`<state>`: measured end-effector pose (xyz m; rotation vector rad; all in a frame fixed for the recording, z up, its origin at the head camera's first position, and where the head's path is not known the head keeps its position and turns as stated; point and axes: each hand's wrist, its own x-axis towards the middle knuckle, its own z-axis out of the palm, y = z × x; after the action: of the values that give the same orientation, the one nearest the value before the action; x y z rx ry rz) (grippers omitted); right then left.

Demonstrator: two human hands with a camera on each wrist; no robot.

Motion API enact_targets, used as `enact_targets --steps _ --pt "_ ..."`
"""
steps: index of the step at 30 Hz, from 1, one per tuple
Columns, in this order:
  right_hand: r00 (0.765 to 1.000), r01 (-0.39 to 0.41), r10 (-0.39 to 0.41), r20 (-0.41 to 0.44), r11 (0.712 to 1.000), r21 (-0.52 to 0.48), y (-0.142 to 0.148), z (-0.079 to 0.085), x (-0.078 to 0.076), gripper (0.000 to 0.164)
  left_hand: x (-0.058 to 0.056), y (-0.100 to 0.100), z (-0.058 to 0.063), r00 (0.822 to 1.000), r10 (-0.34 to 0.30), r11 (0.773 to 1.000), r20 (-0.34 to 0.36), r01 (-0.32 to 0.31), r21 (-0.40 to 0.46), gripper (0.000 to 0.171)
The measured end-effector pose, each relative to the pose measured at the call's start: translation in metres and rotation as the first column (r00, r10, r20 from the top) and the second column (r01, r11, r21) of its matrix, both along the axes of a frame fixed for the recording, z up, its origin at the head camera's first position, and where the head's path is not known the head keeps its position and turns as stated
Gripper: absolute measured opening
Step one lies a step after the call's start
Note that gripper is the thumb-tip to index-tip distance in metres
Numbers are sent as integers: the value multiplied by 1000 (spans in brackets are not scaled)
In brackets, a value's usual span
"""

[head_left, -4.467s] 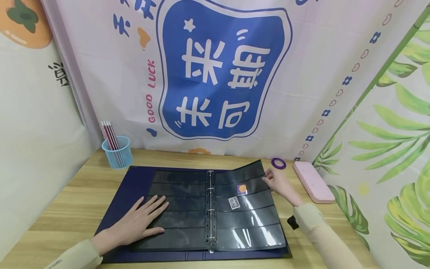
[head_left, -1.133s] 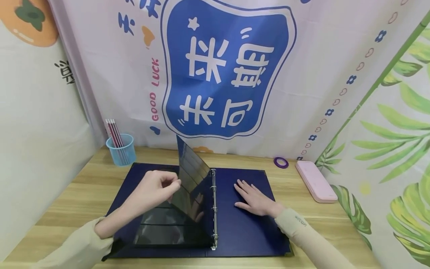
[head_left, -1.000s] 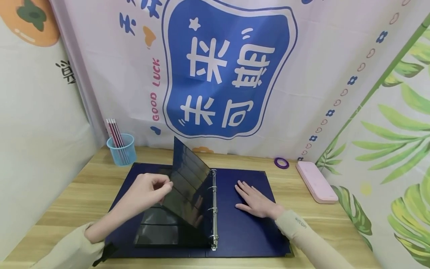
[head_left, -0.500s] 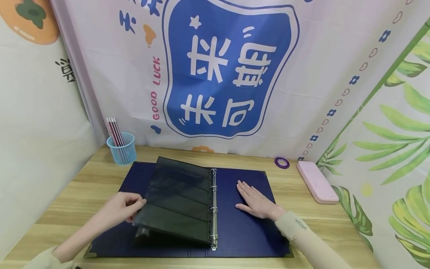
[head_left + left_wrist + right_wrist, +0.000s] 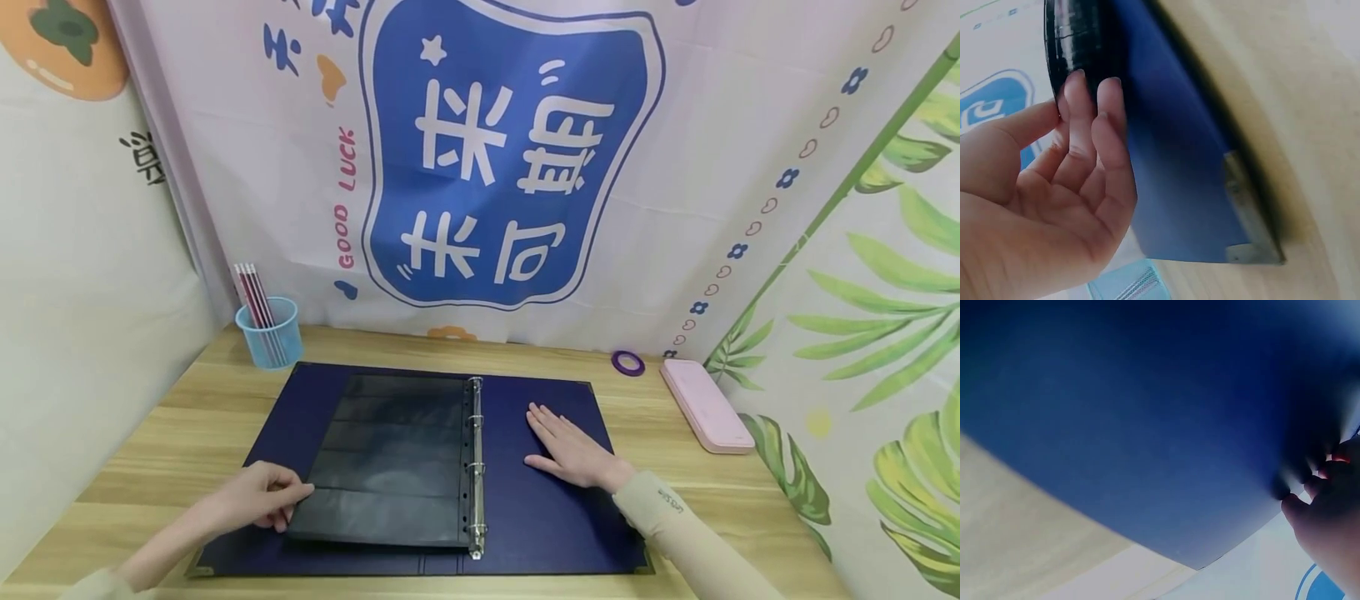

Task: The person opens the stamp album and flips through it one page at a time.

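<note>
A dark blue ring binder (image 5: pixel 540 533) lies spread flat on the wooden table. Its black pocket pages (image 5: pixel 390 454) lie over the left cover, held by the metal rings (image 5: pixel 477 467) in the middle. My left hand (image 5: pixel 258 500) pinches the near left part of the top page's outer edge, low over the cover. In the left wrist view, thumb and fingertips (image 5: pixel 1075 84) meet at the black page edge. My right hand (image 5: pixel 573 450) rests flat on the bare right inside cover, fingers straight. No stamps show on the visible page.
A light blue cup (image 5: pixel 272 337) with several pencils stands at the back left. A purple tape roll (image 5: pixel 627 362) and a pink case (image 5: pixel 705 406) lie at the right. Printed cloth (image 5: pixel 480 167) hangs behind the table.
The black page held by my left hand has swung from upright down onto the left side. Earlier, a right-hand page with two stamps was being lifted by my right hand, which now rests on the cover.
</note>
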<state>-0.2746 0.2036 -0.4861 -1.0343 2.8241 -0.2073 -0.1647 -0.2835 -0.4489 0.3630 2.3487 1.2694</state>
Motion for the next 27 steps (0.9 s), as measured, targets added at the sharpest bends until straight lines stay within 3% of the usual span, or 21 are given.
enact_targets --steps 4,9,22,27 --pt "1000 1 -1 1 1000 2 0 -1 -1 76 0 1 -9 996 -9 996 -88 2 -86 38" --pt "1000 0 0 -2 1000 -2 -1 -2 -1 76 1 7 -13 981 11 978 -194 -51 -203 36" --pt "1000 -10 10 -10 1000 5 -8 -2 -3 77 -3 9 -13 983 60 936 -171 -115 -332 40" --pt "1000 -8 8 -18 1000 22 -8 -1 -4 77 -5 11 -12 982 60 933 -178 -119 -339 43"
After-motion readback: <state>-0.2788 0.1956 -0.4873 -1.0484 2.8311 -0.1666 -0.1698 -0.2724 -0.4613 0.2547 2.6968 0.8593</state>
